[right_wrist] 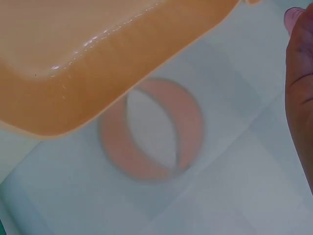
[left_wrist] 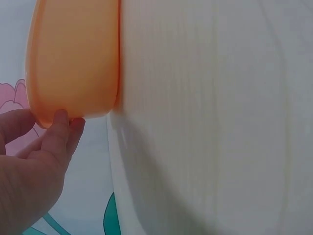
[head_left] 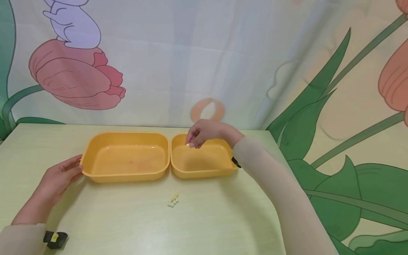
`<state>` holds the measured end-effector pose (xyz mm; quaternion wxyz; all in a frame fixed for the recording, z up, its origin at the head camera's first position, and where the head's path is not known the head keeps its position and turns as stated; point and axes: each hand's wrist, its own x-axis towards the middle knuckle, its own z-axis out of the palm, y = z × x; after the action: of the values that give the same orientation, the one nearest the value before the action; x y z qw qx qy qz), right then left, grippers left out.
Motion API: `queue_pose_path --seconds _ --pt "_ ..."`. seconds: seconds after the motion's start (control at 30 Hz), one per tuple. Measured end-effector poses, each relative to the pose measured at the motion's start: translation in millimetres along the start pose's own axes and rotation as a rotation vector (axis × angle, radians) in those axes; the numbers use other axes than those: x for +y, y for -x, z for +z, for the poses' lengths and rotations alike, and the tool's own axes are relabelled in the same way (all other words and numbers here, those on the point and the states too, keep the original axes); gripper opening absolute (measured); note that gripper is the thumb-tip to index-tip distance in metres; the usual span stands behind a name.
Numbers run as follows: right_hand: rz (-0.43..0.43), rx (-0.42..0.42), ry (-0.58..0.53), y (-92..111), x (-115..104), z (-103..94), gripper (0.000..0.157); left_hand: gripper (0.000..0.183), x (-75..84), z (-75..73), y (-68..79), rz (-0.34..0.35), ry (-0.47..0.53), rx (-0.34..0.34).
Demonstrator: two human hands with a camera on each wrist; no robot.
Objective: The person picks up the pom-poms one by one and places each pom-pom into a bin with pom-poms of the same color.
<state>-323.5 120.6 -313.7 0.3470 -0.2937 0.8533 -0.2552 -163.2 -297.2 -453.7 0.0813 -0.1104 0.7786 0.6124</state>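
Note:
My right hand (head_left: 201, 132) hangs over the smaller yellow tray (head_left: 204, 173), pinching a small pale-yellow ball (head_left: 187, 145) between thumb and fingertips. In the right wrist view only the edge of that hand (right_wrist: 301, 93) shows, and the ball is out of sight. At the far left, my left hand (head_left: 62, 177) holds the end of the larger yellow tray (head_left: 127, 177); the left wrist view has its fingers against the tray's (left_wrist: 73, 63) end by the rim. On the table in front of the trays lies a little cluster of whitish and yellow balls (head_left: 173, 200).
The two trays stand side by side, ends touching, near the back edge of the pale wooden table (head_left: 134, 223). Behind them hangs a printed curtain (head_left: 153, 71) with flowers and leaves. A dark band (head_left: 55, 239) sits on the left wrist.

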Motion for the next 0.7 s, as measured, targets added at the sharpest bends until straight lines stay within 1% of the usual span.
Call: queue_pose_path --seconds 0.17,0.33,0.47,0.57,0.7 --pt "0.021 -0.046 -0.002 -19 9 0.4 0.019 0.064 -1.9 -1.0 0.6 -0.022 -0.011 0.007" --pt "0.057 -0.063 -0.021 -35 16 3.4 0.019 0.064 -3.4 -1.5 0.2 -0.018 -0.023 0.005" --pt "0.104 -0.055 -0.027 -45 23 6.4 0.018 0.064 -2.0 -0.6 -0.9 -0.014 -0.026 0.005" --pt "0.133 -0.044 0.004 -53 29 9.0 0.014 0.063 -1.3 -0.8 -1.4 -0.013 -0.028 0.001" --pt "0.162 -0.028 0.055 -61 37 14.9 0.012 0.063 -1.1 -1.1 -1.2 -0.008 -0.030 -0.001"
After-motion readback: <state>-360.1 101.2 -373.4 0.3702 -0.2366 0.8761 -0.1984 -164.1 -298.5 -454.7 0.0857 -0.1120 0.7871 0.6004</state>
